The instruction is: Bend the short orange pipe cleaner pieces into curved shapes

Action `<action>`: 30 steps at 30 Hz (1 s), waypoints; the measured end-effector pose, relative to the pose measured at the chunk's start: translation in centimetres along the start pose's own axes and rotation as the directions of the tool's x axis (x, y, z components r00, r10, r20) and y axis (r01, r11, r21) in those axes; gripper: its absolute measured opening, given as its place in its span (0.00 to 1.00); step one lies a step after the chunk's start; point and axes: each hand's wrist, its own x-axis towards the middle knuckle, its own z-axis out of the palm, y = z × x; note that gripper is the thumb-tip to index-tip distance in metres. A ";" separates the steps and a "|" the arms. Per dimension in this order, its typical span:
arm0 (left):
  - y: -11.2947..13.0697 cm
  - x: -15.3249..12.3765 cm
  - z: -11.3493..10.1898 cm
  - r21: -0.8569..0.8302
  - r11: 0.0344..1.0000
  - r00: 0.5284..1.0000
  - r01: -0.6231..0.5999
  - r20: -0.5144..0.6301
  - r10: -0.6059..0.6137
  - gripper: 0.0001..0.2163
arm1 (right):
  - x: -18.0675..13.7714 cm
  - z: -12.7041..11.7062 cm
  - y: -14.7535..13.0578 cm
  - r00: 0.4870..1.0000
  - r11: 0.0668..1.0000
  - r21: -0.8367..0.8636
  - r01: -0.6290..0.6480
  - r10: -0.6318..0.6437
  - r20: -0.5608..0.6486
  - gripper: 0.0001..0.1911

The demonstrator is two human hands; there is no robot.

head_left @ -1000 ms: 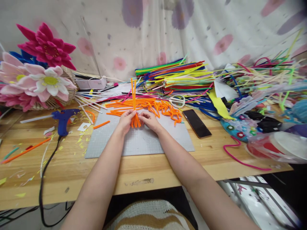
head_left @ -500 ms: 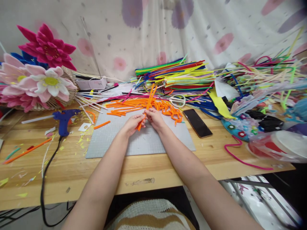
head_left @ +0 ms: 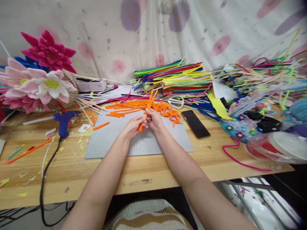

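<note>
Over the grey cutting mat (head_left: 107,145), my left hand (head_left: 134,125) and my right hand (head_left: 153,118) meet, fingers closed on a few orange pipe cleaners (head_left: 150,100). The held stems point up and away, their upper ends slightly spread, and short ends poke out below my left fingers. Exactly how the fingertips grip them is hard to make out. Just beyond my hands lie loose straight orange pipe cleaners (head_left: 129,104) and, to the right, a heap of bent orange pipe cleaners (head_left: 171,113). Short cut orange pieces (head_left: 116,114) rest on the mat's far left part.
A blue glue gun (head_left: 64,123) with a black cord lies left, near felt-like flowers (head_left: 51,83). White-handled scissors (head_left: 177,101) and a phone (head_left: 195,124) are at right. Bundles of coloured pipe cleaners (head_left: 177,75) line the back. A plastic-wrapped tub (head_left: 278,145) stands far right.
The view has shifted slightly. Both hands stay together at almost the same place over the mat, still holding the orange pipe cleaners; only small finger movement shows.
</note>
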 end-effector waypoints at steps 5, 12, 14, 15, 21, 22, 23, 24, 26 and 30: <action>0.3 -1.3 -1.5 0.136 0.982 0.981 0.130 0.129 -0.147 0.06 | 0.0 -1.5 -0.9 0.998 0.998 0.040 0.046 -0.048 0.042 0.11; 2.2 -2.0 -3.9 0.332 0.938 0.985 0.102 0.099 -0.142 0.16 | -0.1 -2.8 -1.7 0.995 0.993 0.106 0.042 -0.051 0.080 0.14; 2.5 -1.7 -4.0 0.295 0.955 0.996 -0.027 -0.076 0.052 0.14 | 0.0 -3.0 -1.5 0.995 0.993 0.117 0.034 -0.044 0.086 0.15; 2.5 -1.5 -3.9 0.266 0.959 0.977 -0.097 -0.160 0.143 0.13 | 0.1 -3.1 -1.4 0.995 0.992 0.120 0.024 -0.036 0.094 0.15; 1.1 -0.2 -0.6 0.261 0.964 0.988 -0.059 -0.126 0.094 0.11 | -0.3 -2.9 -0.6 0.970 0.998 0.008 -0.063 0.060 0.234 0.15; 0.8 -0.1 0.0 0.237 0.971 0.993 -0.040 -0.095 0.064 0.09 | -0.4 -2.9 -0.6 0.964 0.997 -0.017 -0.079 0.080 0.253 0.15; 0.5 0.0 0.4 0.202 0.979 0.998 -0.024 -0.059 0.037 0.09 | -0.5 -2.8 -0.6 0.960 0.995 -0.037 -0.091 0.097 0.262 0.16; 0.2 0.1 0.7 0.162 0.986 0.998 -0.027 -0.046 0.034 0.09 | -0.6 -2.7 -0.5 0.959 0.994 -0.054 -0.100 0.110 0.260 0.16; -0.4 0.3 0.9 0.080 0.996 0.998 -0.041 -0.039 0.044 0.07 | -0.7 -2.6 -0.5 0.962 0.990 -0.084 -0.111 0.128 0.239 0.17; -1.4 0.4 0.3 -0.004 1.000 0.999 -0.029 -0.042 0.029 0.06 | -0.7 -2.4 -0.2 0.966 0.987 -0.136 -0.087 0.117 0.231 0.17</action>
